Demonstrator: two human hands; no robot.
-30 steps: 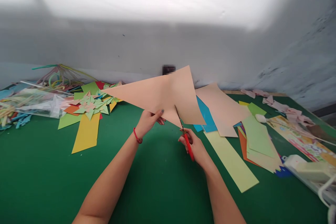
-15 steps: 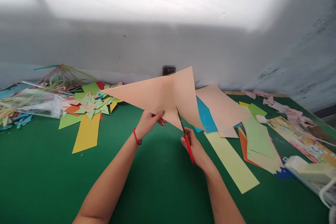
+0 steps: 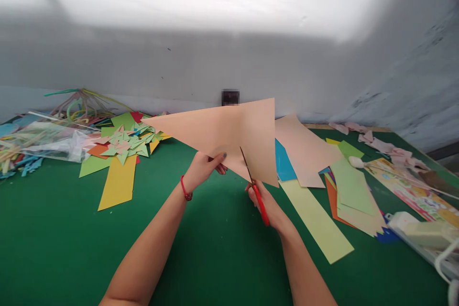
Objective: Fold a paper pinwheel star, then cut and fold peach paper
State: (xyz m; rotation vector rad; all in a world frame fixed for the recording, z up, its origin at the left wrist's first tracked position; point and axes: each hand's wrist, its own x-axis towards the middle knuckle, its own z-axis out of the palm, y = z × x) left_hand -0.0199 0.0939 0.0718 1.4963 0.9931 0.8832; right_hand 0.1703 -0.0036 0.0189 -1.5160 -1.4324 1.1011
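Observation:
A large peach sheet of paper (image 3: pixel 218 126) is held up over the table in the middle of the head view. My left hand (image 3: pixel 206 167) pinches its lower edge between thumb and fingers. My right hand (image 3: pixel 267 201) grips red-handled scissors (image 3: pixel 261 203), whose dark blades reach up into the sheet from its lower edge. A cut runs along the blades, and the part to their right stands as a flap. The scissors' handles partly hide my right fingers.
Paper stars (image 3: pixel 131 139) lie at the left with a yellow strip (image 3: pixel 119 182) and a clear plastic bag (image 3: pixel 68 146). At the right are another peach sheet (image 3: pixel 304 153), a pale yellow strip (image 3: pixel 319 222), green papers (image 3: pixel 353 189) and a white power strip (image 3: pixel 405 224). A wall rises behind.
The right flap of the peach sheet has swung to the right and flattened, its lower corner now hanging lower. My right hand and the scissors have shifted very slightly.

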